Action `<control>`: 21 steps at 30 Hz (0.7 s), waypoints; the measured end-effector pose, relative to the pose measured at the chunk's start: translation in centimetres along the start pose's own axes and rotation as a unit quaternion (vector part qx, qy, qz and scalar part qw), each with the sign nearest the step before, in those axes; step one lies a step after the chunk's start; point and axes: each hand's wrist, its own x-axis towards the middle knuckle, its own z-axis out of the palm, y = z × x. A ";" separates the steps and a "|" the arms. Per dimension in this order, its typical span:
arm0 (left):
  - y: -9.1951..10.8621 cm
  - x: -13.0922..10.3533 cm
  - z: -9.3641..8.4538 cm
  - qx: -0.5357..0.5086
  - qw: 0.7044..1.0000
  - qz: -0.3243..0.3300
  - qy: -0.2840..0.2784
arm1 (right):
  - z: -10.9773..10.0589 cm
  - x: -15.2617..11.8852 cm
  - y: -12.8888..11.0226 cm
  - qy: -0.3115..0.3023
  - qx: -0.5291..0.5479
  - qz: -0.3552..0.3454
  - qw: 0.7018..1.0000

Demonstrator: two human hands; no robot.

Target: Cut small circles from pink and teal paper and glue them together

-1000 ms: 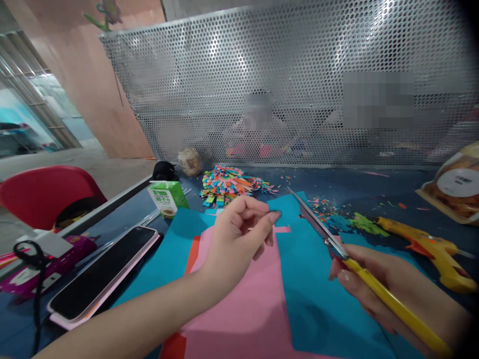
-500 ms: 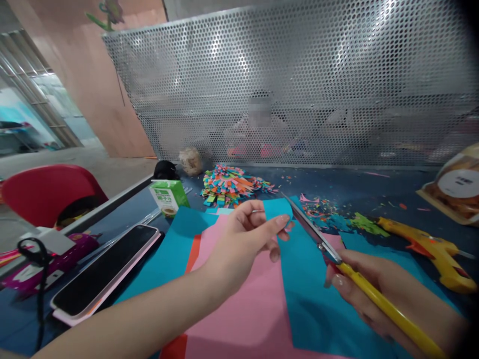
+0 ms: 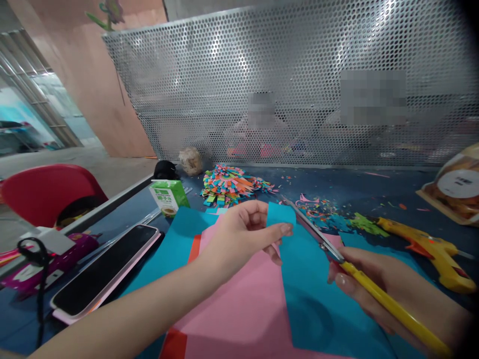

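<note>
My left hand (image 3: 249, 232) pinches a small piece of blue paper (image 3: 280, 214) between thumb and fingers. In my right hand (image 3: 385, 284) is a pair of scissors (image 3: 325, 239) with yellow handles, its blades pointing up and left. The blades lie right beside the right edge of the blue piece; whether they touch it I cannot tell. Beneath both hands lie large sheets, a pink sheet (image 3: 239, 309) in the middle and a blue sheet (image 3: 314, 309) to its right, with strips of orange paper (image 3: 175, 344) showing at the left.
Behind my hands sits a heap of fringed coloured paper (image 3: 228, 182), with paper scraps (image 3: 322, 212) to its right. A yellow glue gun (image 3: 434, 249) lies at right. A phone (image 3: 108, 269) and a green drink carton (image 3: 169, 197) are at left. A perforated metal panel (image 3: 299, 60) stands behind.
My left hand and the blue piece have shifted slightly right. The scissors and my right hand have moved a little right and down.
</note>
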 end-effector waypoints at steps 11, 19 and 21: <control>0.1 0.5 -0.9 -0.041 0.995 0.070 0.056 | -0.6 0.2 0.2 0.014 0.019 -0.002 1.000; 0.2 0.3 -0.8 0.003 0.997 0.058 0.053 | -1.5 0.8 1.0 -0.114 -0.009 -0.005 0.993; 0.2 0.2 -0.8 0.013 0.997 0.061 0.051 | -1.6 0.9 1.4 -0.101 -0.002 -0.014 0.995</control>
